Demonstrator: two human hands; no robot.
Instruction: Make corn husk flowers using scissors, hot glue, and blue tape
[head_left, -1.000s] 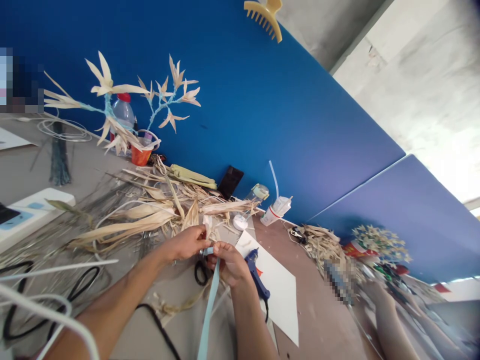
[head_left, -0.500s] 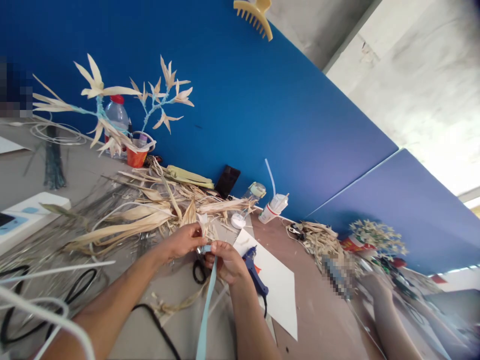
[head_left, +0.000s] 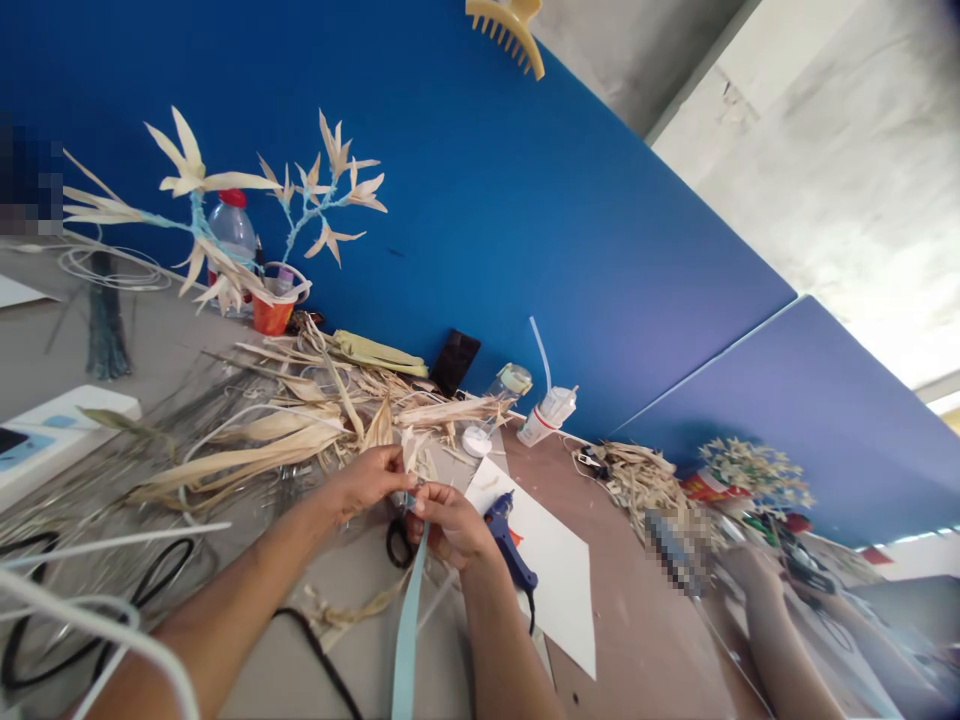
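Note:
My left hand (head_left: 373, 480) is closed, its thumb and fingertips pinching the base of a pale husk flower (head_left: 416, 452). Close against it, my right hand (head_left: 454, 528) grips a light blue tape strip (head_left: 407, 640) where it meets the flower's stem. From there the strip hangs down to the lower edge of the view. The stem itself is mostly covered by my fingers. Just below my hands, a black scissor handle (head_left: 398, 543) shows in part. A blue glue gun (head_left: 510, 548) lies right of my right hand on a white sheet (head_left: 566, 590).
Dried husks (head_left: 292, 440) and thin wires (head_left: 187, 400) spread over the table's left. Behind stand husk-flower branches (head_left: 307, 212) in a red cup (head_left: 274, 315), a phone (head_left: 454, 362), a clear bottle (head_left: 512, 382) and a white cup (head_left: 547, 415). Another person's hand (head_left: 750, 575) is at the right.
My right hand has shifted slightly left and up, closer to my left fingertips. Less blue tape shows between the hands; its hanging part has swung a little.

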